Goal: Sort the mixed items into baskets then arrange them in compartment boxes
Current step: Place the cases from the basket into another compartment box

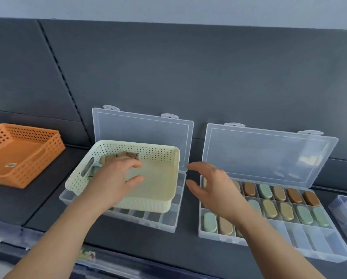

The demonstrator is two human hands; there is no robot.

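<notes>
Left hand (116, 178) down in cream basket (158, 154) atop left box (168, 222), fingers over the few pieces (120, 156) in its far-left corner, grip unclear; right hand (214, 186) spread, holding nothing, above right box (317, 242) of sorted ovals (265, 191).

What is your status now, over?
Left hand in cream basket, touching the pieces there. Right hand open, over right box. Basket sits on left box. Nothing blocking.
</notes>
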